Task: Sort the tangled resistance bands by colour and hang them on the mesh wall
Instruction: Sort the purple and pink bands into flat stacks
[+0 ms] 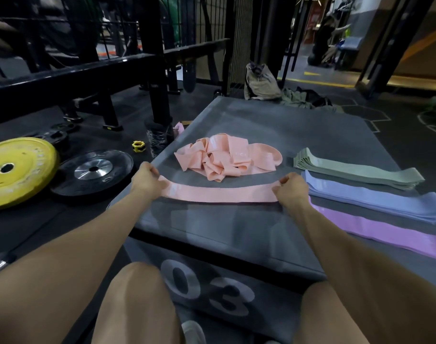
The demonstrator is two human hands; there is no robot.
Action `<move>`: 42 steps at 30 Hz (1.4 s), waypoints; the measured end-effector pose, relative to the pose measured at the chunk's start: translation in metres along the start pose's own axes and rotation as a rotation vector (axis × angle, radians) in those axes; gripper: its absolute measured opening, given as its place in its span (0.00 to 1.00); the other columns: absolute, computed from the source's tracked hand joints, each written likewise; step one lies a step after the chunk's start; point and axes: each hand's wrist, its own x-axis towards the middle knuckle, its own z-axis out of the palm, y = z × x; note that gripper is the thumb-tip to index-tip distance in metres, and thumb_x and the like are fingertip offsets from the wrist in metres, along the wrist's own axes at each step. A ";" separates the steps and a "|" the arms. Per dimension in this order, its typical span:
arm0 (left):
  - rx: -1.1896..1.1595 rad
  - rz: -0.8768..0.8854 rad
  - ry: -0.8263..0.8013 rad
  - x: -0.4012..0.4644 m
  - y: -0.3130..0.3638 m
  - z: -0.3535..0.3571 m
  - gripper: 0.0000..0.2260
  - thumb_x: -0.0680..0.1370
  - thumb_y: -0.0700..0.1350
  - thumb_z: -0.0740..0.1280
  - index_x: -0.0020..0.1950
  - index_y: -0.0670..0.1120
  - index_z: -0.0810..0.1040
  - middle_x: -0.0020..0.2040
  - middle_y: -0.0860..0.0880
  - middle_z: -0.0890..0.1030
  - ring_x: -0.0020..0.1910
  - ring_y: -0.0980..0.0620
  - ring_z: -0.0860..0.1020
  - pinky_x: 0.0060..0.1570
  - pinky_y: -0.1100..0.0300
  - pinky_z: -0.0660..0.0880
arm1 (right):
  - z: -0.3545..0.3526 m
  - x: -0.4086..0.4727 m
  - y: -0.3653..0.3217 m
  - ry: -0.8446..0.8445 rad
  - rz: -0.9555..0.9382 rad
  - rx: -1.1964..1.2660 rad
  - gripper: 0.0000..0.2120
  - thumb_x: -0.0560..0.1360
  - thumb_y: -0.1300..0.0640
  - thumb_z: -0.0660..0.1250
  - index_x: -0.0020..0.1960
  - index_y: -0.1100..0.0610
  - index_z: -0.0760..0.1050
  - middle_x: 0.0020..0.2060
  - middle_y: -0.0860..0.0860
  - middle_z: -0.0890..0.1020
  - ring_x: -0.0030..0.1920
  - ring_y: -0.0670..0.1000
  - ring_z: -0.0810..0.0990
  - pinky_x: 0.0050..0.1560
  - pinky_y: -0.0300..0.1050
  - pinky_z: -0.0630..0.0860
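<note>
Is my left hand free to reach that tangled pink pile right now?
Probably not yet. The left hand and right hand each grip an end of the pink band. Once it lets go, the tangled pink pile lies just beyond, with nothing between.

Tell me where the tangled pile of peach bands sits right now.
In the head view, the tangled pile of peach elastic bands lies mid-top on the grey padded box, just beyond the flat peach band, left of the folded green band stack.

Tangled bands (222, 157) behind flat band (219, 193); stacks (375, 192) right
</note>
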 end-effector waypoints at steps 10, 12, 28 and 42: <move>0.277 0.090 -0.039 0.008 -0.013 0.013 0.14 0.70 0.42 0.73 0.49 0.46 0.71 0.54 0.42 0.74 0.51 0.42 0.75 0.47 0.52 0.73 | 0.015 0.007 0.009 -0.049 -0.045 -0.252 0.14 0.75 0.67 0.62 0.61 0.65 0.70 0.60 0.62 0.75 0.61 0.61 0.73 0.58 0.47 0.70; 0.313 0.137 -0.016 0.009 -0.005 0.012 0.13 0.70 0.44 0.74 0.50 0.45 0.74 0.55 0.43 0.73 0.53 0.43 0.74 0.51 0.51 0.73 | 0.015 0.010 0.005 -0.023 -0.098 -0.286 0.16 0.74 0.67 0.62 0.61 0.64 0.70 0.61 0.62 0.74 0.61 0.61 0.72 0.61 0.49 0.68; 0.587 0.649 -0.233 0.045 0.069 0.093 0.30 0.64 0.55 0.76 0.63 0.53 0.71 0.64 0.50 0.69 0.64 0.47 0.65 0.62 0.53 0.65 | 0.050 0.078 -0.055 -0.170 -0.419 -0.122 0.21 0.73 0.71 0.56 0.63 0.59 0.73 0.61 0.57 0.71 0.55 0.59 0.75 0.48 0.40 0.73; 0.368 0.576 -0.457 0.079 0.099 0.081 0.20 0.68 0.49 0.76 0.57 0.51 0.75 0.52 0.54 0.73 0.47 0.54 0.73 0.44 0.65 0.68 | 0.024 0.111 -0.090 -0.005 -0.490 0.103 0.09 0.76 0.66 0.57 0.48 0.60 0.75 0.49 0.56 0.80 0.49 0.56 0.77 0.49 0.49 0.74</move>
